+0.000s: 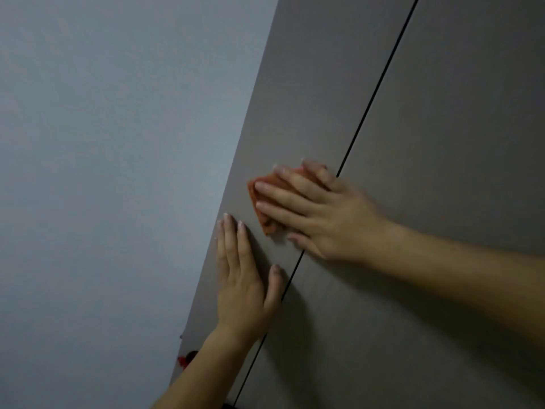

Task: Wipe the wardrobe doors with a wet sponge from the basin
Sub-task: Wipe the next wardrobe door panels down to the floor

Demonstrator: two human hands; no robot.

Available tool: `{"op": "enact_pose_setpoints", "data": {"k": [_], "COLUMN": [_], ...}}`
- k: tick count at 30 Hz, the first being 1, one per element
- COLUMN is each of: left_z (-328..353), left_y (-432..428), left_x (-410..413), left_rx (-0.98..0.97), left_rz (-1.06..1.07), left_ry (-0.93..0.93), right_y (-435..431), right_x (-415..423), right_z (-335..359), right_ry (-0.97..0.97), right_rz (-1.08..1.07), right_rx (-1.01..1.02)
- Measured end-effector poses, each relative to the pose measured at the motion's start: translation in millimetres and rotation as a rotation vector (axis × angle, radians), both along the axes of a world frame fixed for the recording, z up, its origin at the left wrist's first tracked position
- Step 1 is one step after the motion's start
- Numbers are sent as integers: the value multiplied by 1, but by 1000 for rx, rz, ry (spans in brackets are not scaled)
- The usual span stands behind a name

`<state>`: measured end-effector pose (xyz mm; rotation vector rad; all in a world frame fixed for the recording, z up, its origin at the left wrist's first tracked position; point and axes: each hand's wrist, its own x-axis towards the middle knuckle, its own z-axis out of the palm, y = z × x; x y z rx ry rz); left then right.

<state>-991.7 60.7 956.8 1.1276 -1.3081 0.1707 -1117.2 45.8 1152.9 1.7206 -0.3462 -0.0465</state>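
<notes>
On the narrow left wardrobe door (295,98), beside the dark gap (374,93), the right hand (321,214) presses an orange sponge (258,196) flat under straight, spread fingers. At 7 o'clock from the sponge, the left hand (244,278) rests flat on the same door, fingers straight, grasping nothing. A pale wall (103,143) fills 9 o'clock.

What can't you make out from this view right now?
Head view:
- Sponge: mostly under the fingers of the right hand; wetness unreadable.
- Basin: out of frame.
- Red thing at lower left: small, part hidden by the left forearm.
- Doors: top and bottom cut off by frame edges.
</notes>
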Motion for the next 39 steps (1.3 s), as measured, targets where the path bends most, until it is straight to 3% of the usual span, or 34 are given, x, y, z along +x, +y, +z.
{"op": "enact_pose_setpoints", "data": {"k": [3,5,8,11,18,23,25,28,32,35,39], "left_z": [2,0,-2,2,8,8,9,11,17,29,47], "left_y": [-1,-2,-2,1,-5,-4,-2,1,7,13,20], "left_x": [-1,0,3,1,-12,-10,-10,-12,-18,-29,-51], "left_rx": [5,-4,-11,29,154,184,187,174,166,99,50], "left_rz": [20,20,1,-4,108,103,102,93,72,41,48], "left_ry": [-5,-16,-17,-23,-124,-132,-132,-113,-59,-119,-335], "right_y": [-10,-11,-1,16,24,36,38,35,33,37,50], "right_x": [39,40,-5,-54,-65,-102,-112,-103,-93,-108,-155], "right_z": [29,20,-24,-49,18,-61,-61,-14,37,-19,-81], "right_ry": [-160,-150,-50,-114,-602,-357,-307,-470,-742,-601,-450], "right_rz": [-7,-7,-15,-20,-148,-160,-153,-107,-205,-190,-183], "right_rx": [-43,-54,6,22,-65,-7,22,-1,-89,-26,10]}}
